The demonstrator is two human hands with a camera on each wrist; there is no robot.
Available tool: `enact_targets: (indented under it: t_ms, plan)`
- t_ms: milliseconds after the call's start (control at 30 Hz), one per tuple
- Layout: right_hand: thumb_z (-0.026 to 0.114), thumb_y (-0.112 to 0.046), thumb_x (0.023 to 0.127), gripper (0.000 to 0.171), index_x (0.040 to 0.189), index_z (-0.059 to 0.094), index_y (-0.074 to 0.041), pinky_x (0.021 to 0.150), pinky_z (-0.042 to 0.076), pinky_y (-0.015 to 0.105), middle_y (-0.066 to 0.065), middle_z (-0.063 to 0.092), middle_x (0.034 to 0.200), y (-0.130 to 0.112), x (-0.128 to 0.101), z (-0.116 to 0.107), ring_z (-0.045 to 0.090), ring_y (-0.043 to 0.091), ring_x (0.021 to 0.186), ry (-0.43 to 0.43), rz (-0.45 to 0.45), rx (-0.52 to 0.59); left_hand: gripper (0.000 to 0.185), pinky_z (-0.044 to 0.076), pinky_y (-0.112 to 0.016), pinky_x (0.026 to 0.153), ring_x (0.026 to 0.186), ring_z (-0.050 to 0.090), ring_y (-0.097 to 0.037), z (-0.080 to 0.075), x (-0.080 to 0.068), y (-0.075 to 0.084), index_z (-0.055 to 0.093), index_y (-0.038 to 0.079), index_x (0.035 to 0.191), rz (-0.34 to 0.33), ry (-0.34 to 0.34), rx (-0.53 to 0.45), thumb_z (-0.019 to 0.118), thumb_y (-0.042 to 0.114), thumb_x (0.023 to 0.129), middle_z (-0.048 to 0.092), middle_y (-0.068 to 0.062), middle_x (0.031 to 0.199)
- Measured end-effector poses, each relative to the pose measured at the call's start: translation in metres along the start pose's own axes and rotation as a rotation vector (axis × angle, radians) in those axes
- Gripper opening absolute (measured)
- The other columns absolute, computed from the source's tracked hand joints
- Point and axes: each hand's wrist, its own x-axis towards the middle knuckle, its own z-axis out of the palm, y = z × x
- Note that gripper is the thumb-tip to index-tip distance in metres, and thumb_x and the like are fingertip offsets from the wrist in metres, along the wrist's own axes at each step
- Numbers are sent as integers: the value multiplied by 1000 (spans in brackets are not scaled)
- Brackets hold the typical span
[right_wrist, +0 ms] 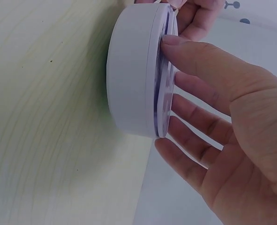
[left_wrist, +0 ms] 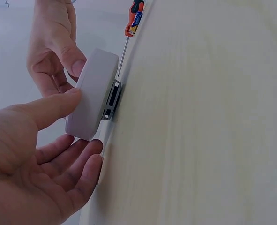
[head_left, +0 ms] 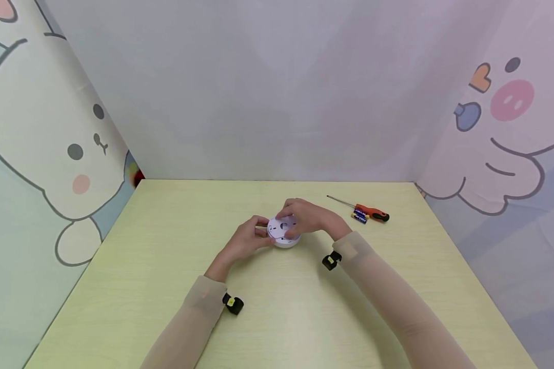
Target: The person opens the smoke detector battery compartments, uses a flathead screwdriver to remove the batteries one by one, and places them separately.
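A white round smoke alarm point(head_left: 285, 245) lies on the table, its flat slotted back plate point(head_left: 274, 229) facing up. My left hand point(head_left: 246, 240) holds the alarm by its left side, the thumb point(left_wrist: 58, 107) on the near wall and the fingers round the far side. From the right, my right hand point(head_left: 307, 216) grips the back plate, thumb point(right_wrist: 194, 54) and fingers spread across it. In the right wrist view a narrow gap runs between the plate and the white body point(right_wrist: 131, 70). A grey slotted part point(left_wrist: 112, 100) sticks out under the body in the left wrist view.
To the right on the table point(head_left: 277, 312) lies a screwdriver point(head_left: 371, 211) with an orange and black handle, its shaft pointing to the back left. Blue batteries point(head_left: 359, 216) lie against the handle. A pale cloth wall point(head_left: 277, 102) rises behind the table's far edge.
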Motion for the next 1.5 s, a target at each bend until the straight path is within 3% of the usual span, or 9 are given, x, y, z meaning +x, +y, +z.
enact_targets:
  t_ms: [933, 1500]
  plan:
    - [92, -29, 86, 52, 130, 75, -7, 93, 55, 34, 7, 67, 118, 0, -2, 6, 60, 19, 106, 49, 50, 17, 55, 58, -41, 97, 115, 69, -21, 1, -1, 2, 56, 10, 142, 7, -4, 11, 83, 17, 95, 67, -6, 134]
    - [90, -32, 88, 58, 136, 72, -7, 92, 53, 37, 7, 65, 118, 0, -11, 12, 58, 22, 107, 101, 84, -3, 56, 58, -40, 95, 114, 69, -21, 1, -1, 2, 55, 11, 143, 10, -3, 17, 83, 19, 95, 66, -5, 133]
